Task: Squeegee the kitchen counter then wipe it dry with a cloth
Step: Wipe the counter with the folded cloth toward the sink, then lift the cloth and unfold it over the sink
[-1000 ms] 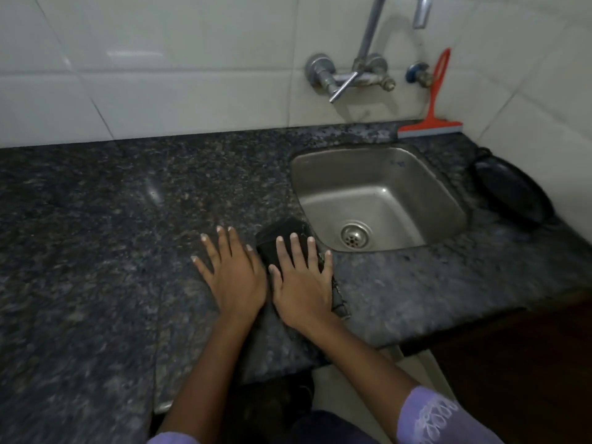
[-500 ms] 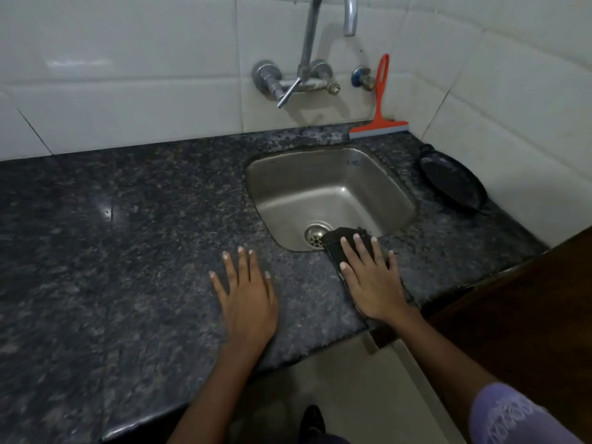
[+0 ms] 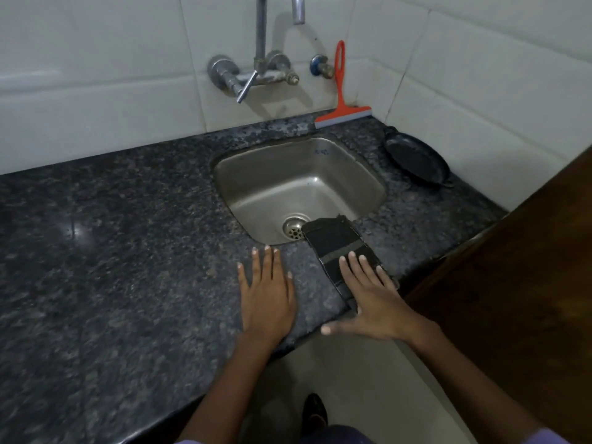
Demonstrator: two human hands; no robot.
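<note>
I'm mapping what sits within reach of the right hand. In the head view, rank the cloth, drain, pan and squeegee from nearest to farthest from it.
From the right hand:
1. Cloth: under its fingers, at the sink's front edge.
2. Drain: in the sink, just beyond the cloth.
3. Pan: far right, by the side wall.
4. Squeegee: leaning on the back wall.

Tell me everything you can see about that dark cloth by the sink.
The cloth is black, folded into a long flat strip, with a faint grey band across it. It lies on the counter at the sink's front right corner, its far end jutting over the basin near the drain, its near end reaching the counter's front edge. The right hand presses on it with straight fingers. The left hand rests flat on the counter, apart from it.
</note>
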